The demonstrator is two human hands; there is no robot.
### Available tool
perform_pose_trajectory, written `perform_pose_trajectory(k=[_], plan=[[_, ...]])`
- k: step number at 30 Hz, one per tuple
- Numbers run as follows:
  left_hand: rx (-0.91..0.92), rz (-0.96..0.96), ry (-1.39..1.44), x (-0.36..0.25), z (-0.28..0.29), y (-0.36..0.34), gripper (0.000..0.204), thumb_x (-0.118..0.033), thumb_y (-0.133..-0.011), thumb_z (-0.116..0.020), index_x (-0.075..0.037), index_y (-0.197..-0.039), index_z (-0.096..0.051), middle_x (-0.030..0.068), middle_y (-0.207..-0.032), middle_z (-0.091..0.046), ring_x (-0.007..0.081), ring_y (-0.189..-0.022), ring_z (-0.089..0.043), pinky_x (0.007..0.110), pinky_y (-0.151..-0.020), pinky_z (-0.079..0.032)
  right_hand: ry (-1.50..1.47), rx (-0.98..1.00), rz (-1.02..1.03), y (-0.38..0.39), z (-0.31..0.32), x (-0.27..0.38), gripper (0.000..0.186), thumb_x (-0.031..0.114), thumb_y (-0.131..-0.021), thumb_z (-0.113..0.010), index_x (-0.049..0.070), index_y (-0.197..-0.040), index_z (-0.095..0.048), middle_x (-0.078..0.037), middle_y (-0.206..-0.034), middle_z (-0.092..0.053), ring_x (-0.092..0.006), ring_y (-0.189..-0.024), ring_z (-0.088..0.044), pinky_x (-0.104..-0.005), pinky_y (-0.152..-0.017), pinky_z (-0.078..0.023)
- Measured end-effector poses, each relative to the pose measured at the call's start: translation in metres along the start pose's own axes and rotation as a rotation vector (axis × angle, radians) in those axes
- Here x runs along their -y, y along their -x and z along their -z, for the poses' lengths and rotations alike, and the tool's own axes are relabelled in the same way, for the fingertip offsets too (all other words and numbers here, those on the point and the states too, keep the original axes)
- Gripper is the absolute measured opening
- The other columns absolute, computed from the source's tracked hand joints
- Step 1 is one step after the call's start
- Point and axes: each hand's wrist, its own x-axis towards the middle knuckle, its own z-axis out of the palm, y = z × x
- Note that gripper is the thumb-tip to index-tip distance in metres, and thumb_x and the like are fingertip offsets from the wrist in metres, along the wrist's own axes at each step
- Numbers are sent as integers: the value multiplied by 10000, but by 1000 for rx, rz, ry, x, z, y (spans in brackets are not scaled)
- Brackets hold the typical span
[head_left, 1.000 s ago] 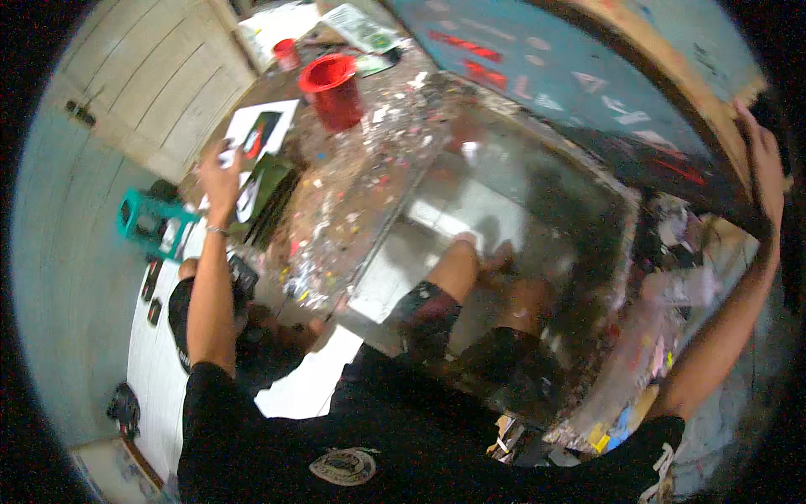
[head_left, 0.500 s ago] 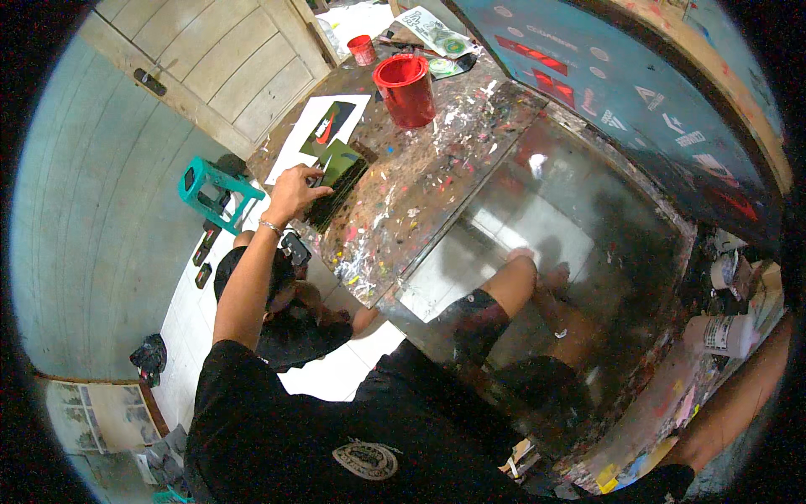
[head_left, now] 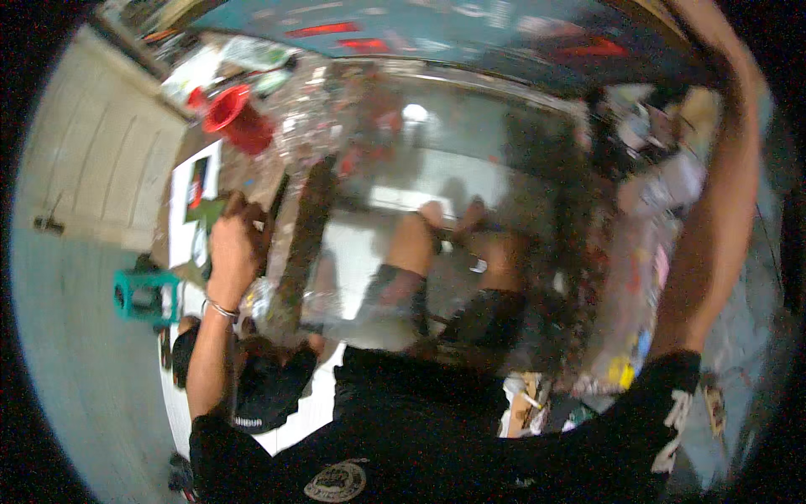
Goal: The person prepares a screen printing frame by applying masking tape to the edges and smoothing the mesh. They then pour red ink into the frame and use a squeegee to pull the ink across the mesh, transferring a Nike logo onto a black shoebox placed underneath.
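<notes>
My left hand (head_left: pixel 237 244) is over the left side of a paint-spattered table (head_left: pixel 290 139). Its fingers are curled and blurred, apparently around a dark flat piece (head_left: pixel 274 220). Beside the fingers lies a green patterned piece (head_left: pixel 206 212), over a white sheet (head_left: pixel 181 239) with a red-marked dark piece (head_left: pixel 198 183). My right arm is raised at the far right, toward the frame of an upright printing screen (head_left: pixel 470 29). That right hand (head_left: pixel 703 18) is at the dark upper rim, where its fingers cannot be made out.
A red paint can (head_left: pixel 239 120) stands at the back left. A glass panel (head_left: pixel 512 189) fills the middle, showing legs and tiled floor. Containers and rags (head_left: pixel 642 134) crowd the right. Another person (head_left: pixel 277 386) sits low left, near a teal stool (head_left: pixel 147 296).
My view has swung to the right and is blurred. My left hand has moved with a dark piece away from the green one. My right arm has risen toward the printing screen.
</notes>
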Motion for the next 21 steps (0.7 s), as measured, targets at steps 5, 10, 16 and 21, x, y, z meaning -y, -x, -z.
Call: perform_pose_trajectory(k=[5,10,16,21], plan=[[315,-330,138,-160,-149,-43,288,-197,-746,-772,51,-849,-668,296,-874,-664,463,-847,-654,526,-780,-531,-56,201,-46,-29,7,-43,805,692,-892,-546,-91,-880,-737,-232,-789,-695,-285,-727,-664,-430,-687,-511],[472,-274,215,-267,-216,-46,330,-281,-889,-674,18,-1026,-642,278,-1018,-679,455,-955,-667,525,-827,-548,-92,214,1,-36,-11,-49,851,701,-890,-530,-127,-925,-725,-330,-888,-698,-397,-837,-702,-459,-797,-527],[508,-477,183,-313,-204,-32,286,-294,-913,-647,-37,-1032,-682,207,-1055,-713,405,-961,-696,485,-818,-571,-85,137,116,-31,-2,-57,883,703,-893,-521,-149,-1056,-682,-411,-1106,-634,-495,-1058,-652,-477,-949,-505],[386,-720,306,-372,-213,36,267,-270,-894,-643,-46,-1032,-687,205,-1035,-706,383,-953,-687,482,-862,-555,-65,104,187,-49,-19,-75,866,710,-893,-515,-126,-1021,-698,-411,-1065,-641,-489,-1018,-662,-484,-918,-512]])
